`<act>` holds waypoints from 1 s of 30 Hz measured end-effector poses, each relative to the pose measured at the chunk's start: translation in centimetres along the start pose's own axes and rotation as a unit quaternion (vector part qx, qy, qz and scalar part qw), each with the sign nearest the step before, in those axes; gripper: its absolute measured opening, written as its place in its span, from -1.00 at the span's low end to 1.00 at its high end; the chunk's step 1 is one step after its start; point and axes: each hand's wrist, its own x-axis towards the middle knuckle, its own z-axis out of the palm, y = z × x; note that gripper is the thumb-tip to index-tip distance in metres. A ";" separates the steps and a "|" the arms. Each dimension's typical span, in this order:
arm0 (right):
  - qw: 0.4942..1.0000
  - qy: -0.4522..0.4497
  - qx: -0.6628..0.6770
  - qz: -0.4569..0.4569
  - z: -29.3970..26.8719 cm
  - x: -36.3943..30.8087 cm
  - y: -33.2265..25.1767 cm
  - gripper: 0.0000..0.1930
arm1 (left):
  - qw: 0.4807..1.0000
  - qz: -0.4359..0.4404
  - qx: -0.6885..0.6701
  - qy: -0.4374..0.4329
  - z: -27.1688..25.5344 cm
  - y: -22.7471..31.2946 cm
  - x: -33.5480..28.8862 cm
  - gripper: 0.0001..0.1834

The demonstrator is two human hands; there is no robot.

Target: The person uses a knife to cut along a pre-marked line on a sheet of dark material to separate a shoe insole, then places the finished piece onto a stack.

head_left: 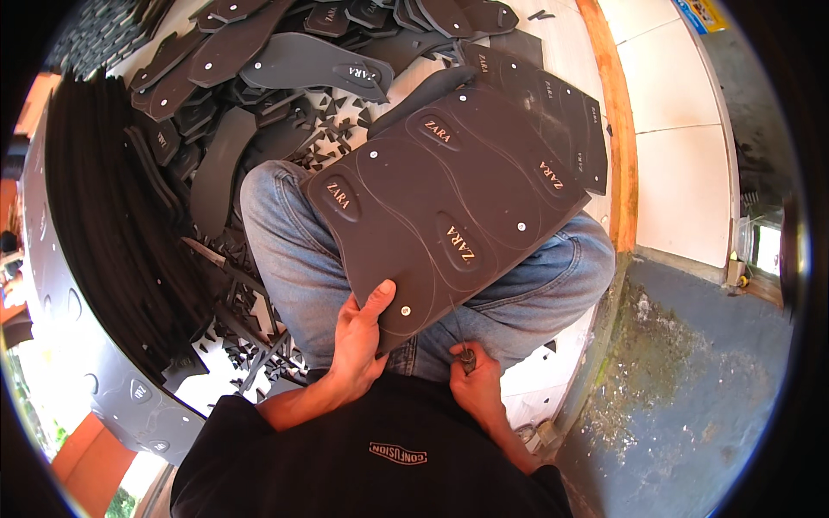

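Your black shirt (302,449) fills the frame's bottom. At centre, a dark sole-patterned sheet (406,190) lies across your jeans (285,250); your left hand (356,341) grips its lower corner, your right hand (477,384) closes around a thin-bladed tool (467,357). Loose soles (315,66) crowd the upper left.

At the bottom of the frame you wear a black shirt (319,457) with short sleeves (223,436) and a small, pale, outlined print (398,453) across its front; around the centre, you wear faded blue jeans (289,237).

Dark-brown sheet (397,186), blue jeans (289,250)
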 end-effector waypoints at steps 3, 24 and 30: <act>1.000 0.009 0.000 -0.006 0.4 0.5 0.1 -0.90 | 1.000 0.013 -0.008 -0.024 -0.3 -0.6 0.4 -0.69; 0.996 0.013 -0.085 -0.003 1.5 4.9 -1.7 -0.93 | 0.998 0.032 -0.006 -0.047 -1.1 -0.7 1.3 -0.74; 0.996 0.031 -0.079 -0.016 2.3 6.2 -2.8 -0.90 | 0.998 0.041 -0.017 -0.054 -1.1 -0.7 1.3 -0.74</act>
